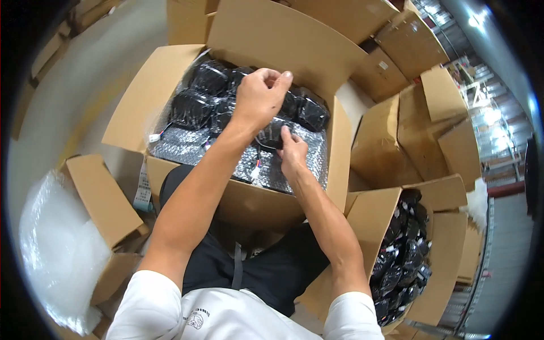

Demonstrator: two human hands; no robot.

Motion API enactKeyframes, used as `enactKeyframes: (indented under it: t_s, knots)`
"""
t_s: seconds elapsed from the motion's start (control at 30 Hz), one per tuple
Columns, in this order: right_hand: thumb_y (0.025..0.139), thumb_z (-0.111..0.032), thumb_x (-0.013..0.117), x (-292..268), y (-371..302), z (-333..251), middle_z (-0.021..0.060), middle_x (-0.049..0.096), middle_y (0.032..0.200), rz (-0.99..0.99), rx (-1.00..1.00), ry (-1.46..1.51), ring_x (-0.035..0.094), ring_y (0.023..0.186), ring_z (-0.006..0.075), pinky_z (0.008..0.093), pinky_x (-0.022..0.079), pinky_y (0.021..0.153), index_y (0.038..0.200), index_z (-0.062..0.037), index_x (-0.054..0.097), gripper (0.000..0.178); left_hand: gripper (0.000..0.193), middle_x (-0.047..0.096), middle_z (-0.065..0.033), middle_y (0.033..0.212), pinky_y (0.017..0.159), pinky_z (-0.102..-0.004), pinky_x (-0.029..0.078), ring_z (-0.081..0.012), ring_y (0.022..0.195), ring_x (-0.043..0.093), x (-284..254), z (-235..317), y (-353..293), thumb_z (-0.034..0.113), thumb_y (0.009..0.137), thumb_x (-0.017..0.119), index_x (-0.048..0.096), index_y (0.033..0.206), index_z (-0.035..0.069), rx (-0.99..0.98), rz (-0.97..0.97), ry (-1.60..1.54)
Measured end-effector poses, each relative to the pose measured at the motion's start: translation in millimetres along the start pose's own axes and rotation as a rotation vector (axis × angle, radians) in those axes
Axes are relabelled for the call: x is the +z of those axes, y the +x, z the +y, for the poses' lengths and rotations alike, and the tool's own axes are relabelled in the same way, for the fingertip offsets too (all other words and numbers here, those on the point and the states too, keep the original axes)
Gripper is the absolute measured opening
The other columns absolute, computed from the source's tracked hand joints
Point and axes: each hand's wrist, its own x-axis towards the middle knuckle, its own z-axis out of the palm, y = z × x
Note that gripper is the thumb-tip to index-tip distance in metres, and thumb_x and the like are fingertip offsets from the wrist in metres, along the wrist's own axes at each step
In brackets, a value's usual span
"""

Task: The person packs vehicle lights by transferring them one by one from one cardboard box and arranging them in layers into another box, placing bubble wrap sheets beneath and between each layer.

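Observation:
My right hand (293, 148) grips a black part wrapped in clear plastic (271, 134), thumb on top. A wire lead with a white connector (256, 170) hangs beside it. Above and a little left of it, my left hand (262, 99) is raised with thumb and fingers pinched together; whatever they hold, if anything, does not show. Both hands are over an open cardboard box (338, 153). Inside it, several wrapped black parts (192, 107) sit in rows at the back, on bubble wrap (181, 145) that shows along the near side.
At lower right stands another open box (368, 218), full of wrapped black parts (399, 260). A heap of clear bubble wrap (62, 243) and a smaller carton (105, 195) lie at left. Large cartons (411, 133) stand at right and behind.

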Motion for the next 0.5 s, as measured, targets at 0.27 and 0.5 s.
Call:
enactKeyframes:
  t_s: [0.27,0.5]
  knots:
    - [0.083,-0.046,0.078,-15,18,7,0.0235,0.07,0.083,0.132,-0.286,-0.538,0.071,0.077,0.0322,0.0442,0.055,0.072,0.08,0.0075,0.07,0.054,0.035,0.068,-0.0057,0.08,0.066,-0.0292,0.049,-0.0113,0.071,0.059,21,-8,-16,0.029,0.097,0.067,0.071,0.099,-0.005,0.165,-0.363,0.319]
    - [0.083,-0.034,0.079,-111,-96,-87,0.0224,0.065,0.121,-0.023,-0.784,-0.722,0.063,0.112,0.0358,0.041,0.05,0.097,0.118,0.0048,0.065,0.054,0.036,0.071,-0.0081,0.087,0.074,-0.0285,0.052,-0.0127,0.079,0.063,14,-3,-24,0.028,0.098,0.066,0.07,0.105,-0.007,0.069,-0.371,0.268]
